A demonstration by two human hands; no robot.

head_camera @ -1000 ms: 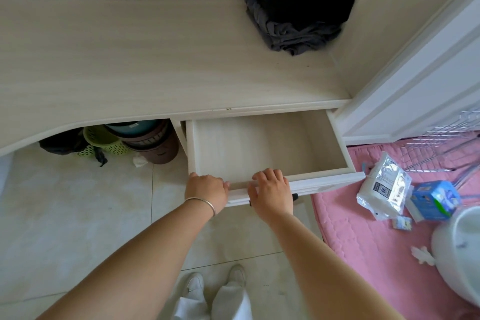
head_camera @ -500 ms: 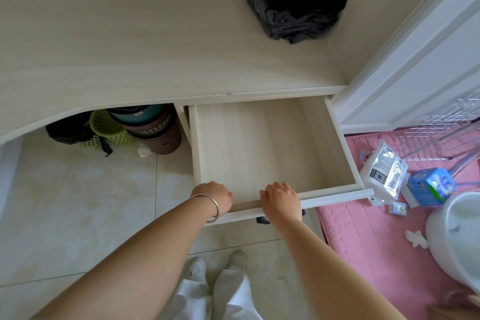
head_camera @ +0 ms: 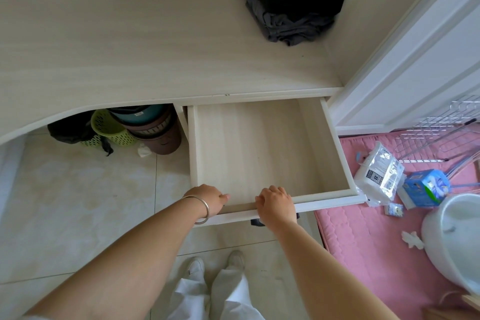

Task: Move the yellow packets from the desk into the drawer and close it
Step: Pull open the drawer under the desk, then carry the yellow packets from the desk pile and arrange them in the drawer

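Two bare hands grip the front rail of a pale wood-grain drawer [head_camera: 259, 153], pulled wide beneath the matching laminate worktop [head_camera: 130, 54]: the left hand [head_camera: 207, 200], silver bangle [head_camera: 201, 209] at the wrist, and the right hand [head_camera: 276, 204] curl over the edge. No yellow packets show. Folded dark cloth [head_camera: 291, 5] sits at one o'clock.

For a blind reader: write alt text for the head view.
Both hands, left and right, grip the front edge of an open, empty drawer under a pale desk. Dark folded clothes sit on the desk.
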